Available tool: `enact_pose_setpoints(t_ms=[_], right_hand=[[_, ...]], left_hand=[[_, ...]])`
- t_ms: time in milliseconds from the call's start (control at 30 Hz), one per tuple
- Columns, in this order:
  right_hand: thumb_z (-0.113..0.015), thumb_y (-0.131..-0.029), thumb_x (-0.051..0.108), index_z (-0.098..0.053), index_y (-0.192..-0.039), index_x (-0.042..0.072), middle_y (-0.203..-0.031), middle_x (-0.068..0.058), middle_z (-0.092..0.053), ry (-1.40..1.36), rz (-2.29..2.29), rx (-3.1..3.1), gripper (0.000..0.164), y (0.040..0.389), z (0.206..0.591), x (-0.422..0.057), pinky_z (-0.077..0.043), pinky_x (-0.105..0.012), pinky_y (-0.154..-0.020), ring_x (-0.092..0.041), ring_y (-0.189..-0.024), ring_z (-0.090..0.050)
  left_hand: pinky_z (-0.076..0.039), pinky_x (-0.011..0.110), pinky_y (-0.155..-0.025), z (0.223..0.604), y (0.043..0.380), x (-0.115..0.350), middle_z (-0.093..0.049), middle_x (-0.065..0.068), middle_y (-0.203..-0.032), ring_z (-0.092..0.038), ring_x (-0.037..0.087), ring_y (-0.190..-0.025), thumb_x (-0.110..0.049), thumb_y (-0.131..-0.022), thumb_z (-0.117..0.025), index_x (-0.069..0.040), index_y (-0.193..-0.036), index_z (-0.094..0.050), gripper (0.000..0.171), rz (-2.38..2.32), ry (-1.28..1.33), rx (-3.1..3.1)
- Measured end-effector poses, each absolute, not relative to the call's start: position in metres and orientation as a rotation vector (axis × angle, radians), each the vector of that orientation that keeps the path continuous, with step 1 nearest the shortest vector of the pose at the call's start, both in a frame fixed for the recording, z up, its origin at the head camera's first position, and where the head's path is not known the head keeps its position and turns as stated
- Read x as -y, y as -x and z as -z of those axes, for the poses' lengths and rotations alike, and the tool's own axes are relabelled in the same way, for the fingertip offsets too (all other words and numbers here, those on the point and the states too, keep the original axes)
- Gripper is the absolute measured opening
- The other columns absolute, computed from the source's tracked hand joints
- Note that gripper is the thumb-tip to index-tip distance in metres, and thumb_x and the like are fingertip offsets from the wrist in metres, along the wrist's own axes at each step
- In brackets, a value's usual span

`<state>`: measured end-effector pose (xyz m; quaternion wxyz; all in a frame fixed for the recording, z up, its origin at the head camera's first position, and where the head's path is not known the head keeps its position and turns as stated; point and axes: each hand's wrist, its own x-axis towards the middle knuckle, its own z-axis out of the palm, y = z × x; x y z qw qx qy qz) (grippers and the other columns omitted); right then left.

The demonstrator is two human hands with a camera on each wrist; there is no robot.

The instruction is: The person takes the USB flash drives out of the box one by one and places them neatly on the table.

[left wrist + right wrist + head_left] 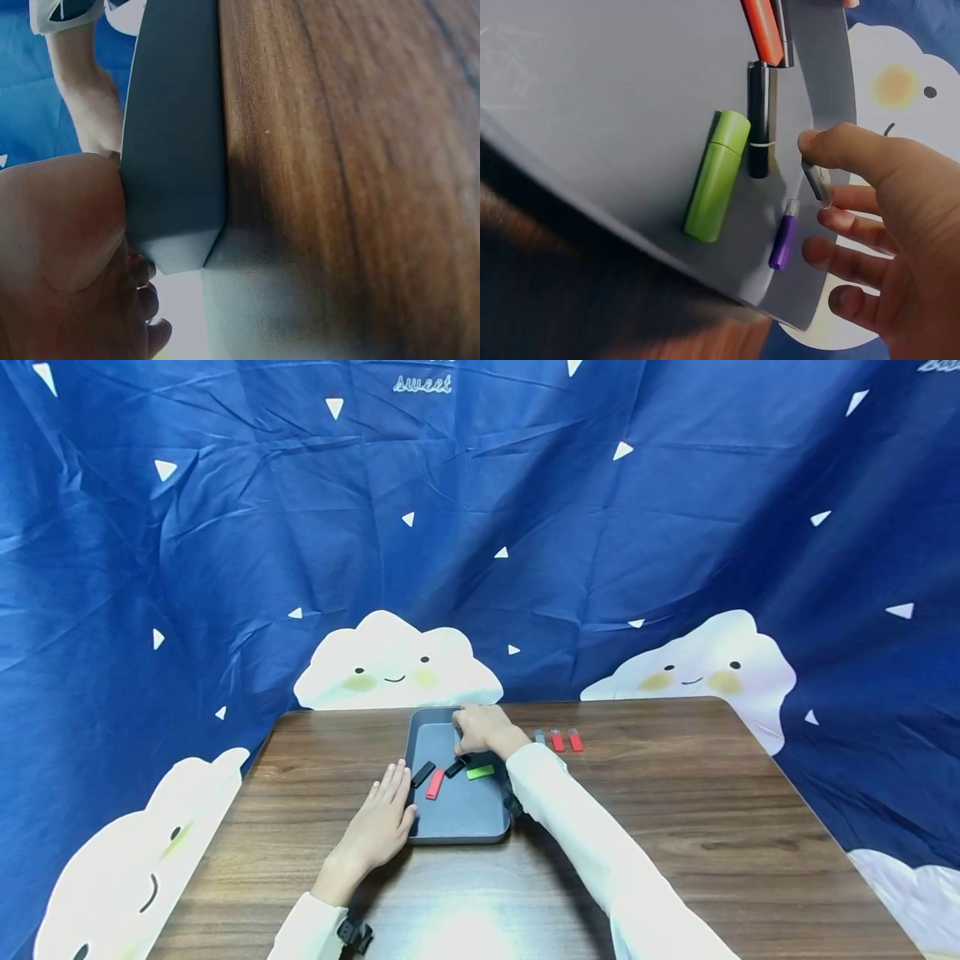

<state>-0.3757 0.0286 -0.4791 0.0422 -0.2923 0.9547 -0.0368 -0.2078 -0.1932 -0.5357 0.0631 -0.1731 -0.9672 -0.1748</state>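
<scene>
A grey tray (459,828) stands on the wooden table. My left hand (378,822) lies along its left side, fingers straight against the rim. Over the far right part of the tray, my right hand (900,195) pinches a small grey stick (817,182) with a clear end between thumb and fingers; its other fingers are spread. Below that hand, in the right wrist view, a purple stick (784,241) with a clear cap lies near the tray wall. A green capped stick (716,184), a black one (761,120) with a pale band and a red one (763,30) lie inside too.
Right of the tray, two red sticks (575,741) with clear caps and a grey one (539,737) lie in a row on the table (675,810). A second black stick (423,774) is at the tray's left. Behind hangs a blue cloth (450,568) with clouds.
</scene>
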Motion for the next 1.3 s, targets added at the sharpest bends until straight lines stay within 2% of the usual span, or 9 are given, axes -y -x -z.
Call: enact_pose_setpoints(t_ms=[233,467,633,967,1300], right_hand=[[-0.080,-0.093,0.044,-0.073,-0.124,0.017,-0.120,0.000,-0.065,0.940,0.149,-2.900,0.042,0.372,0.469,-0.037,-0.057,-0.038,-0.085,-0.017,-0.095,-0.061],[-0.080,-0.091,0.046,-0.073,-0.129,0.018,-0.116,0.002,-0.064,0.958,0.113,-2.930,0.048,0.369,0.460,-0.046,-0.056,-0.037,-0.082,-0.016,-0.092,-0.059],[-0.082,-0.090,0.046,-0.072,-0.131,0.018,-0.118,0.001,-0.064,0.967,0.110,-2.950,0.051,0.369,0.454,-0.053,-0.057,-0.041,-0.081,-0.017,-0.092,-0.059],[-0.084,-0.087,0.048,-0.073,-0.127,0.021,-0.113,0.002,-0.064,0.984,0.095,-3.027,0.050,0.364,0.444,-0.067,-0.058,-0.042,-0.076,-0.019,-0.085,-0.061],[-0.082,-0.087,0.051,-0.072,-0.129,0.021,-0.124,-0.001,-0.066,0.995,0.095,-3.040,0.052,0.357,0.440,-0.085,-0.059,-0.043,-0.077,-0.023,-0.083,-0.064]], left_hand=[[-0.028,0.064,-0.129,0.533,0.205,0.191,-0.029,0.029,-0.172,-0.028,0.046,-0.161,-0.019,-0.111,-0.051,0.012,-0.160,-0.035,0.060,0.516,0.510,2.944],[-0.028,0.064,-0.129,0.532,0.205,0.189,-0.028,0.029,-0.172,-0.028,0.047,-0.161,-0.019,-0.111,-0.049,0.012,-0.160,-0.034,0.060,0.510,0.516,2.940],[-0.030,0.066,-0.127,0.532,0.206,0.189,-0.030,0.030,-0.171,-0.030,0.049,-0.159,-0.017,-0.111,-0.050,0.013,-0.159,-0.036,0.059,0.514,0.528,2.913],[-0.026,0.061,-0.132,0.528,0.205,0.189,-0.026,0.026,-0.174,-0.025,0.043,-0.163,-0.020,-0.113,-0.047,0.011,-0.162,-0.033,0.059,0.482,0.482,2.969],[-0.027,0.061,-0.131,0.533,0.205,0.189,-0.027,0.026,-0.174,-0.027,0.044,-0.162,-0.020,-0.112,-0.045,0.011,-0.161,-0.034,0.059,0.475,0.476,2.966]])
